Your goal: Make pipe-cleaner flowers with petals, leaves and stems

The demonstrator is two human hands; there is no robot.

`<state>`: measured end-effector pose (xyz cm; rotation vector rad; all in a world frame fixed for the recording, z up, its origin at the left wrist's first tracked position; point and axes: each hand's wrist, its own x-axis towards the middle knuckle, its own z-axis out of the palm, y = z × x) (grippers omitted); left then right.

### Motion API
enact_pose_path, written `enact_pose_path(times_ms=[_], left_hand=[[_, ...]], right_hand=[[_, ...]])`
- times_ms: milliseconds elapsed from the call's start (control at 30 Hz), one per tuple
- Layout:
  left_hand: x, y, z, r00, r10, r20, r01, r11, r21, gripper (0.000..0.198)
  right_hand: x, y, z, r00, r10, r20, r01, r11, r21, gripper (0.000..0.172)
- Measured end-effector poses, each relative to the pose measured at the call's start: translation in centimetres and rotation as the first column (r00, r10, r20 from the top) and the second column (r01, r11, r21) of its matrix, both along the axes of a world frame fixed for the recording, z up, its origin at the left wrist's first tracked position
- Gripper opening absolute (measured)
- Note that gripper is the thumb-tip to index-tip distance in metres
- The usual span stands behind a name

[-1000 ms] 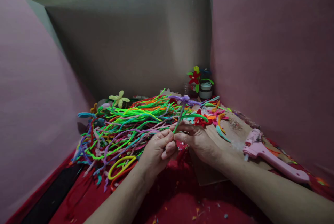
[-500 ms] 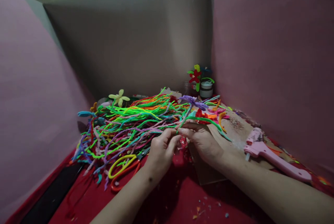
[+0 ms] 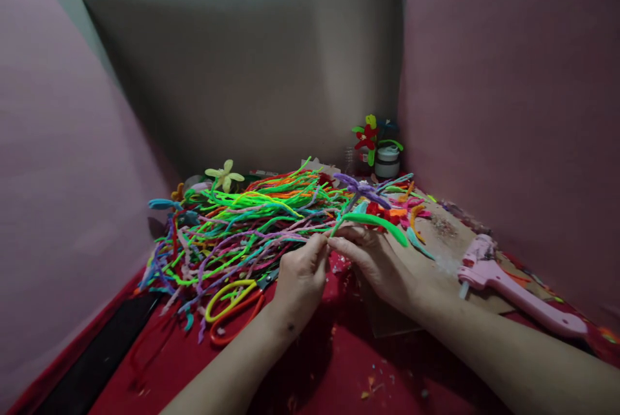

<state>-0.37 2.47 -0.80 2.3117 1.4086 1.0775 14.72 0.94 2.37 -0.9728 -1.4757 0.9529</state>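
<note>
A pipe-cleaner flower (image 3: 361, 190) with purple petals and a green leaf (image 3: 382, 222) is held upright by its stem between both hands. My left hand (image 3: 306, 268) is closed, thumb and forefinger pinching the lower stem. Beside it, my right hand (image 3: 375, 259) pinches the same stem with its fingertips, the leaf arching above the knuckles. The very end of the stem is hidden by the fingers. Just beyond my left hand spreads a big heap of colourful pipe cleaners (image 3: 242, 234). Scissors (image 3: 235, 302) with yellow and red handles lie left of my left wrist.
A pink glue gun (image 3: 513, 289) rests on cardboard (image 3: 445, 241) at the right. At the back stand a white jar (image 3: 387, 162), red and yellow pipe-cleaner flowers (image 3: 367, 136), and a pale yellow flower (image 3: 225, 175). A black slab (image 3: 106, 350) lies at the left. Scraps litter the red cloth (image 3: 349, 363).
The green leaf has swung slightly and now shows its broader side. Both hands keep their pinch on the stem. The whole view has shifted a little.
</note>
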Motion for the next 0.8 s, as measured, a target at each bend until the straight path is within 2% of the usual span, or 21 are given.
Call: enact_pose_path(times_ms=[100, 133, 200, 300, 433, 533, 667, 800], left_hand=[[0.2, -0.1, 0.3, 0.977, -0.026, 0.211, 0.063, 0.983, -0.172, 0.021], [0.3, -0.2, 0.4, 0.96, -0.03, 0.278, 0.094, 0.971, -0.22, 0.019], [0.4, -0.2, 0.6, 0.919, -0.031, 0.393, 0.159, 0.942, -0.297, 0.016], [0.5, -0.1, 1.0, 0.867, -0.039, 0.498, 0.253, 0.894, -0.37, 0.016], [0.3, 0.1, 1.5, 0.811, -0.079, 0.579, 0.386, 0.817, -0.428, 0.017], [0.0, 0.2, 1.6, 0.73, -0.072, 0.68, 0.493, 0.744, -0.451, 0.022], [-0.1, 0.3, 1.3, 0.603, -0.018, 0.797, 0.626, 0.631, -0.459, 0.02], [-0.2, 0.5, 1.1, 0.508, 0.021, 0.861, 0.71, 0.556, -0.432, 0.02]], right_hand=[[-0.1, 0.7, -1.0, 0.999, 0.005, -0.042, -0.005, 1.0, 0.0, 0.008], [-0.3, 1.1, -1.6, 0.99, -0.001, -0.139, 0.001, 1.0, -0.002, 0.012], [-0.7, 1.9, -2.7, 0.984, 0.014, -0.176, -0.012, 1.0, 0.009, 0.015], [-1.0, 2.6, -3.7, 0.963, 0.132, -0.236, -0.131, 0.991, 0.022, 0.017], [-0.8, 2.4, -3.1, 0.934, 0.187, -0.303, -0.198, 0.98, -0.007, 0.021], [-0.9, 2.2, -2.7, 0.895, 0.256, -0.364, -0.287, 0.957, -0.034, 0.019], [-1.1, 2.6, -3.2, 0.857, 0.261, -0.444, -0.326, 0.942, -0.076, 0.02], [-1.1, 3.1, -3.9, 0.838, 0.339, -0.428, -0.387, 0.922, -0.026, 0.019]])
